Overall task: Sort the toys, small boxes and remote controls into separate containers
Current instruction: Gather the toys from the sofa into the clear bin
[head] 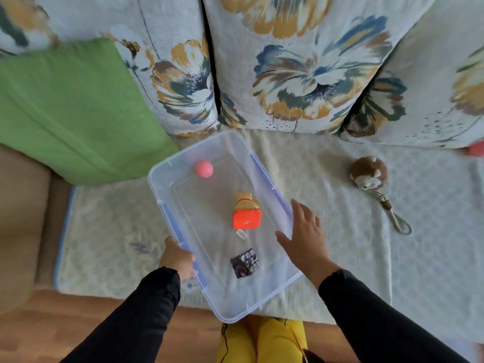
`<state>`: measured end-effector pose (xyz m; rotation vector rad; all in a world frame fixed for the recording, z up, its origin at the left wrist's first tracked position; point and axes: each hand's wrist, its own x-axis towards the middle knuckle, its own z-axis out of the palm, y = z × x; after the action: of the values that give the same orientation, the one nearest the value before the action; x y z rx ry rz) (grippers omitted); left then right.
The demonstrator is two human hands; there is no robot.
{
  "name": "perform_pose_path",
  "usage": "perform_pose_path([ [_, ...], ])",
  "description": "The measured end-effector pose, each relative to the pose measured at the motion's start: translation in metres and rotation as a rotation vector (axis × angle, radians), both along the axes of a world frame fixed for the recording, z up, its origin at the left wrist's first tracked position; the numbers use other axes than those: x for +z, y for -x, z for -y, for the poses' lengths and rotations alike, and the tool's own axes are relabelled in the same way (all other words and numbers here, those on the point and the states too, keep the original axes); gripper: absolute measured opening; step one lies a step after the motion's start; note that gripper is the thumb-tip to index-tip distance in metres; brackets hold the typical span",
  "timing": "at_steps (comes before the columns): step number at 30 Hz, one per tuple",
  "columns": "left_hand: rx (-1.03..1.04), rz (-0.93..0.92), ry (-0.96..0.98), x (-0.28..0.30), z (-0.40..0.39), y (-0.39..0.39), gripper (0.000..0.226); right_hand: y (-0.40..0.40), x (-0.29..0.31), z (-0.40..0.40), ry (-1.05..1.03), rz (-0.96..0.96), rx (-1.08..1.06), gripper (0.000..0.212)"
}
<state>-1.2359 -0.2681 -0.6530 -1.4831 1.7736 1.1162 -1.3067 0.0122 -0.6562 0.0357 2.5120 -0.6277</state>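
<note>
A clear plastic tub (267, 299) with blue clips lies tilted across the sofa seat. Inside it are a pink ball (204, 169), a yellow toy figure on an orange base (246, 214) and a dark puzzle cube (245, 263). My left hand (175, 258) grips the tub's left rim near a blue clip. My right hand (305, 238) hovers with spread, straight fingers over the tub's right rim and holds nothing. A brown and white plush keychain (368, 174) lies on the seat to the right of the tub.
A green cushion (70, 111) leans at the back left. Floral back cushions (301, 69) line the rear. A pink-red object (476, 149) shows at the far right edge. The wooden floor (78, 318) and my yellow-clad legs (262, 339) lie below the seat edge.
</note>
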Motion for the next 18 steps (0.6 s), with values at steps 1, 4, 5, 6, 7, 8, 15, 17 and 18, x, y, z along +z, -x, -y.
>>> perform_pose_path([
  [1, 0.001, -0.016, -0.042, 0.002, 0.001, -0.001, 0.075, 0.000, 0.001, -0.007, 0.029, 0.104, -0.045, 0.087],
  [4, 0.043, -0.011, -0.177, 0.016, 0.003, 0.003, 0.081, -0.003, 0.005, -0.025, 0.083, 0.325, -0.183, 0.079],
  [5, 0.010, -0.006, -0.184, 0.020, 0.003, 0.003, 0.079, -0.005, 0.007, -0.031, 0.094, 0.348, -0.239, 0.072],
  [6, -0.034, -0.003, -0.183, 0.024, 0.003, 0.004, 0.077, -0.008, 0.011, -0.036, 0.102, 0.353, -0.287, 0.063],
  [7, -0.074, -0.001, -0.174, 0.027, 0.003, 0.004, 0.077, -0.012, 0.015, -0.041, 0.105, 0.345, -0.322, 0.054],
  [8, -0.103, -0.001, -0.163, 0.030, 0.001, 0.007, 0.076, -0.017, 0.020, -0.046, 0.106, 0.331, -0.347, 0.047],
  [15, -0.241, -0.043, -0.192, 0.058, -0.030, 0.029, 0.067, -0.043, 0.066, -0.083, 0.133, 0.219, -0.508, 0.035],
  [17, -0.273, -0.049, -0.195, 0.066, -0.044, 0.038, 0.064, -0.044, 0.077, -0.097, 0.136, 0.201, -0.543, 0.036],
  [18, -0.282, -0.051, -0.197, 0.069, -0.051, 0.042, 0.062, -0.043, 0.082, -0.104, 0.135, 0.193, -0.557, 0.037],
])
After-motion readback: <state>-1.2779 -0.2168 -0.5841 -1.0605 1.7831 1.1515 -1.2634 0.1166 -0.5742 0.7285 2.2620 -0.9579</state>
